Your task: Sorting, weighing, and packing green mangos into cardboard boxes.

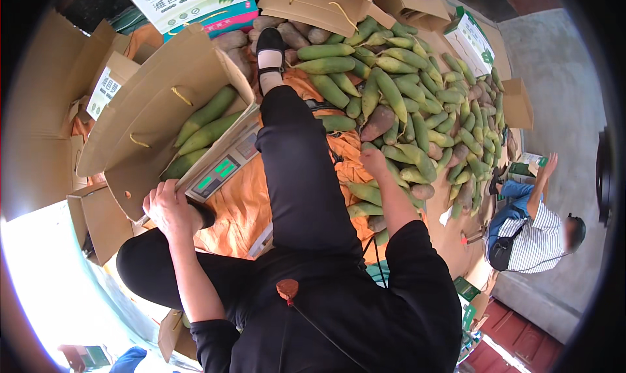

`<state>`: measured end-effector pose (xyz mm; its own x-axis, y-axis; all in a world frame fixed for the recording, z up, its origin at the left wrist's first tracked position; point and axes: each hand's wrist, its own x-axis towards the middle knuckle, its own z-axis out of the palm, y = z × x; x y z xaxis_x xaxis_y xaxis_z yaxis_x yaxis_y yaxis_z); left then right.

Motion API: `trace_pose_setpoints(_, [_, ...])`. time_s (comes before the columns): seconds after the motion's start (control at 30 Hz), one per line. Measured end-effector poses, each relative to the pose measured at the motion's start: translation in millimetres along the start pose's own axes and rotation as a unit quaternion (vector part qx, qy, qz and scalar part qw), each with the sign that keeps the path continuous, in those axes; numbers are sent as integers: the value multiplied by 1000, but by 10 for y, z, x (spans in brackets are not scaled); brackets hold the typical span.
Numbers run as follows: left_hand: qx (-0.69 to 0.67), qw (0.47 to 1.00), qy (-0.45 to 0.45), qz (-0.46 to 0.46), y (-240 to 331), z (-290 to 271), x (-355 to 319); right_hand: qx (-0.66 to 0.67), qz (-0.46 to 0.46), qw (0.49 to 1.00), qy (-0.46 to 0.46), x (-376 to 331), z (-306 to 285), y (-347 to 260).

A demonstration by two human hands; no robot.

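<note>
An open cardboard box [153, 122] with yellow cord handles holds several long green radishes [207, 132]. It rests on a scale [220, 172] with a lit green display. My left hand [168, 210] is closed over the box's near edge, close to the display. To the right, my right hand [374, 162] is at the near left side of a large heap of green radishes [417, 99]. Its fingers are curled and mostly turned away from view, so what they hold, if anything, is hidden. A brownish-red root [378, 123] lies just beyond it.
My leg stretches between box and heap over an orange cloth [236, 210], the foot against brownish roots [297, 35]. Printed cartons [195, 4] and an open box [319, 8] stand at the far side. A person in a striped shirt [538, 239] is at the right.
</note>
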<state>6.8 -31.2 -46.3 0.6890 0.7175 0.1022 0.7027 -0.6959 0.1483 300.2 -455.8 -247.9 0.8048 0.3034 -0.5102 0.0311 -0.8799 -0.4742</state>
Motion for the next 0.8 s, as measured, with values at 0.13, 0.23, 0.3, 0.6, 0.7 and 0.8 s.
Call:
trace_pose_setpoints(0.13, [7, 1000, -7, -1, 25, -46, -3, 4, 12, 988, 154, 108, -162, 129])
trace_pose_setpoints(0.23, [10, 1000, -4, -3, 18, -55, 7, -4, 98, 965, 244, 367, -420, 251])
trace_pose_setpoints(0.3, [13, 1000, -4, -8, 17, -64, 7, 15, 85, 949, 302, 558, -546, 383])
trace_pose_setpoints(0.6, [-52, 999, -9, -1, 153, 137, 158, 91, 78, 941, 318, 1088, -1419, 1483])
trace_pose_setpoints(0.7, [11, 999, 7, -32, -2, -145, -2, 253, 116, 934, 224, 995, -921, 156])
trace_pose_setpoints(0.8, [-3, 999, 14, -31, 9, -134, 14, 238, 220, 931, 165, 875, -1092, -173])
